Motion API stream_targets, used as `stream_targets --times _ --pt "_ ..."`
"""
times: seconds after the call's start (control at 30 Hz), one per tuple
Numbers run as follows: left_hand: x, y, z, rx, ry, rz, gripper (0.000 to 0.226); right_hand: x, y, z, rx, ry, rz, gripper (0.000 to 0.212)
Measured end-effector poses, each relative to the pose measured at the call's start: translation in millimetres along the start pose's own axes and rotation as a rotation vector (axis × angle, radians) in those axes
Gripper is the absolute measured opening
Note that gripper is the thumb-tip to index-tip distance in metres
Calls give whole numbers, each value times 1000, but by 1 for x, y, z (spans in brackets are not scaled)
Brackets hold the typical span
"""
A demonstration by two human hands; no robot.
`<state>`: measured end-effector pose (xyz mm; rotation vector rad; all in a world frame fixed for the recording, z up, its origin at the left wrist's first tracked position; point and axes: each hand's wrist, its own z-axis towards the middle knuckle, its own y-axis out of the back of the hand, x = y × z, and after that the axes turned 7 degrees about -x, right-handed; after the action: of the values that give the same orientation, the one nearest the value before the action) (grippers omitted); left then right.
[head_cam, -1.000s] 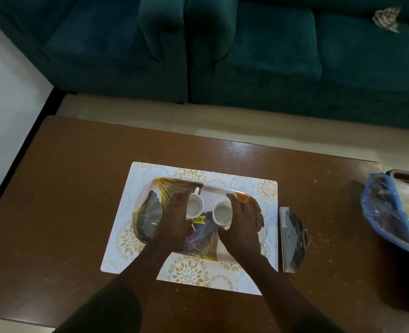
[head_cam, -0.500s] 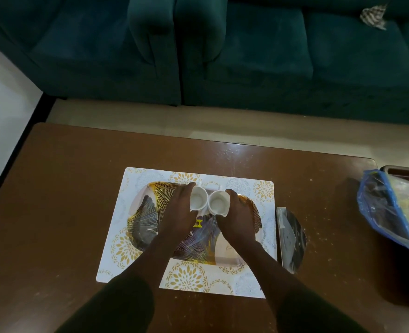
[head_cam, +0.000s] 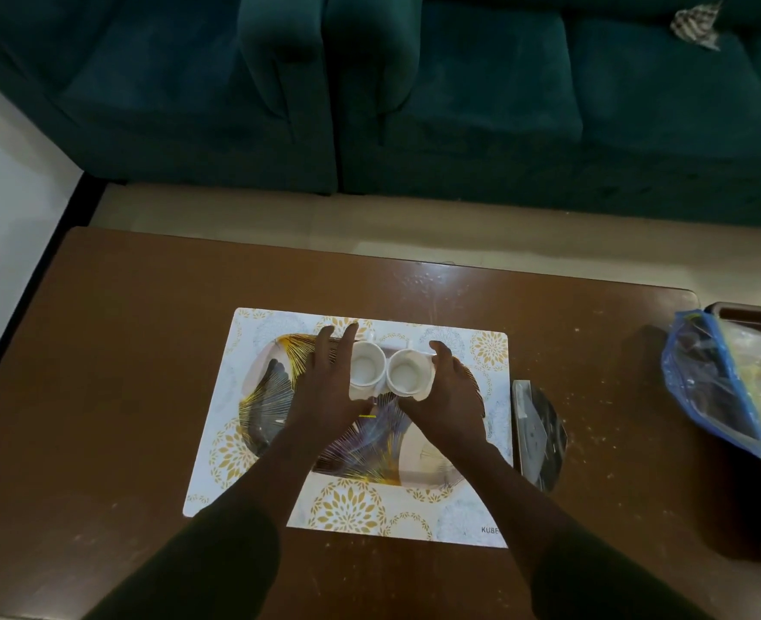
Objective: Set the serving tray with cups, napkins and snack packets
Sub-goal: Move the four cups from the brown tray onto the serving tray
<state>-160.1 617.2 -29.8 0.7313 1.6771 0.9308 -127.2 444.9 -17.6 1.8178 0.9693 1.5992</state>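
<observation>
Two white cups stand side by side at the far edge of the oval serving tray [head_cam: 275,396], which has a gold and dark leaf pattern. My left hand [head_cam: 329,387] rests against the left cup [head_cam: 366,370] with fingers stretched out. My right hand [head_cam: 448,396] curls around the right cup [head_cam: 410,373]. The cups touch each other. The tray lies on a white placemat [head_cam: 481,498] with gold flowers. A dark snack packet [head_cam: 537,434] lies just right of the placemat.
The brown table [head_cam: 123,396] carries a blue-edged clear plastic bag [head_cam: 718,387] with contents at its right end, over a dark box [head_cam: 754,313]. A teal sofa [head_cam: 459,105] stands beyond the table across a strip of floor.
Both hands slid the two cups away from me toward the tray's far edge and brought them together until they touch. My left fingers have straightened.
</observation>
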Motion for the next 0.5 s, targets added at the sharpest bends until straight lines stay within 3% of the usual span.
stream_targets --times 0.1,0.2,0.5 --pt "-5 12 9 -1 -2 9 123 -4 17 7 46 -36 23 96" --pt "-23 23 23 -3 -17 57 131 -9 40 22 4 -50 23 89" --pt "-140 -7 47 -57 -181 11 96 -67 137 53 -183 -7 -9 64"
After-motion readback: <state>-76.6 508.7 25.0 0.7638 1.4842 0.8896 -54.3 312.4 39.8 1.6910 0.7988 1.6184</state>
